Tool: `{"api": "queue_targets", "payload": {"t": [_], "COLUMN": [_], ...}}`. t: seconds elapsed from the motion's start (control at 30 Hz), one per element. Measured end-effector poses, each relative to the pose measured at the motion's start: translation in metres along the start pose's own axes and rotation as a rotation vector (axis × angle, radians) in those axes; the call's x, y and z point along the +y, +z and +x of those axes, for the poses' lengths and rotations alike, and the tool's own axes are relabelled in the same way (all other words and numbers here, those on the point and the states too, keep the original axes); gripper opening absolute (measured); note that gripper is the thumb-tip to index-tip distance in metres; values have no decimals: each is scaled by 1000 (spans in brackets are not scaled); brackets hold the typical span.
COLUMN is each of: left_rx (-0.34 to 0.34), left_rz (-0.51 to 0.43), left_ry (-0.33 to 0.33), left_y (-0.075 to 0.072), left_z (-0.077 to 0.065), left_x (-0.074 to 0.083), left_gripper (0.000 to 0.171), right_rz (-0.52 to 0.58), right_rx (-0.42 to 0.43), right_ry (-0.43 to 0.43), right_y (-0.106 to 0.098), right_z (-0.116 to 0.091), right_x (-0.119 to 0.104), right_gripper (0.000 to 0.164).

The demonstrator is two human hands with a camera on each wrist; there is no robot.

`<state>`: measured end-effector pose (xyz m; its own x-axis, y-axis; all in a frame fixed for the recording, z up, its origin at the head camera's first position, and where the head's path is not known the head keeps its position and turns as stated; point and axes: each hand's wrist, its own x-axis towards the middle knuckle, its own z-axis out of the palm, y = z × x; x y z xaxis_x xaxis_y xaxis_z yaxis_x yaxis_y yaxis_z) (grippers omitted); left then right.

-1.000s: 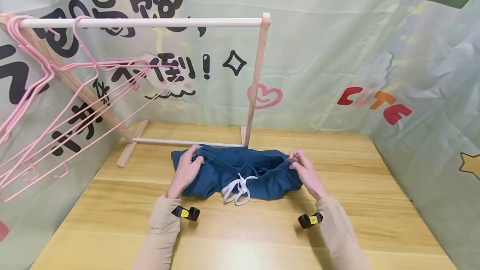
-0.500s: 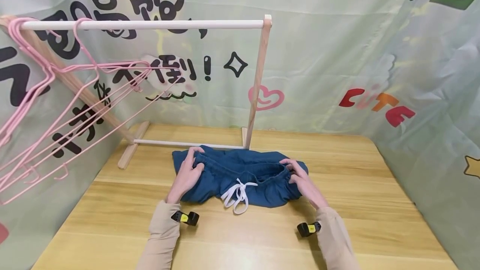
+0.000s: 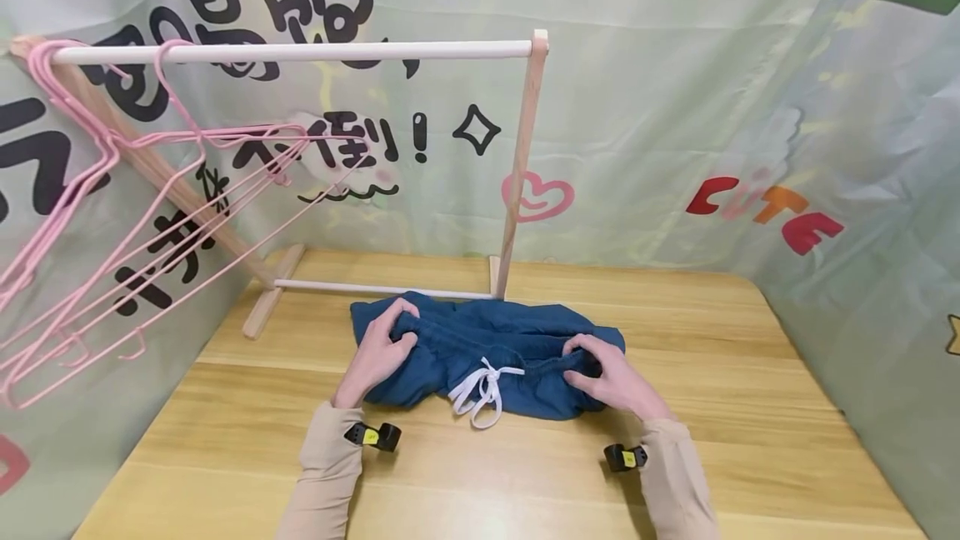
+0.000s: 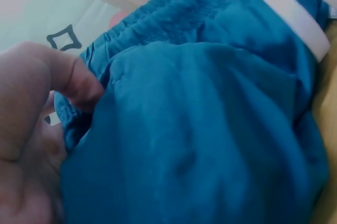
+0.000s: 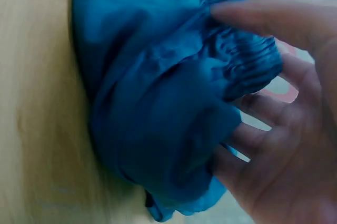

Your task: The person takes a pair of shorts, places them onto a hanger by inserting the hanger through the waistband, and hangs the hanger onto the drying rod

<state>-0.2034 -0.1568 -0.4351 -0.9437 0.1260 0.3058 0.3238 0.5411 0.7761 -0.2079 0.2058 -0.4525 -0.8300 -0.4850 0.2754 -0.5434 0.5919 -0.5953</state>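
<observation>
A pair of dark blue pants lies bunched on the wooden table, its elastic waistband facing up and toward me. A white drawstring is tied in a bow at the front. My left hand grips the left end of the waistband; in the left wrist view the thumb presses into the cloth there. At the other end my right hand curls round the waistband, thumb in front and fingers behind. In the right wrist view the gathered elastic lies between thumb and fingers. The leg ends are hidden in the folds.
Behind the pants stands a wooden rack with a white top rail and a low crossbar. Several pink hangers hang at its left end. Printed curtains enclose the table at the back and sides.
My right hand has shifted inward along the waistband and changed its hold, and the waist opening has narrowed. The pants have sunk slightly toward me. The left hand keeps its place.
</observation>
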Motion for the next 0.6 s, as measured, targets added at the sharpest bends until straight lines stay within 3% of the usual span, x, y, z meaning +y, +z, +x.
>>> {"api": "queue_targets", "payload": {"t": [0.17,0.27,0.43,0.6], "left_rx": [27,47,56,115], "left_rz": [12,30,79,87], "left_ry": [37,29,-2,85], "left_y": [-5,-10,-18,-22], "left_z": [-1,-3,-6,-7], "left_x": [0,2,4,14], "left_gripper": [23,22,20,20], "right_rz": [-111,-139,-79,3], "right_rx": [153,287,554,781], "right_ry": [-35,-49,-145,-285], "right_y": [-5,-9,-17,-26], "right_z": [-1,-1,1,3], "right_x": [-2,-5,-15,-35], "right_gripper": [22,24,26,24]}}
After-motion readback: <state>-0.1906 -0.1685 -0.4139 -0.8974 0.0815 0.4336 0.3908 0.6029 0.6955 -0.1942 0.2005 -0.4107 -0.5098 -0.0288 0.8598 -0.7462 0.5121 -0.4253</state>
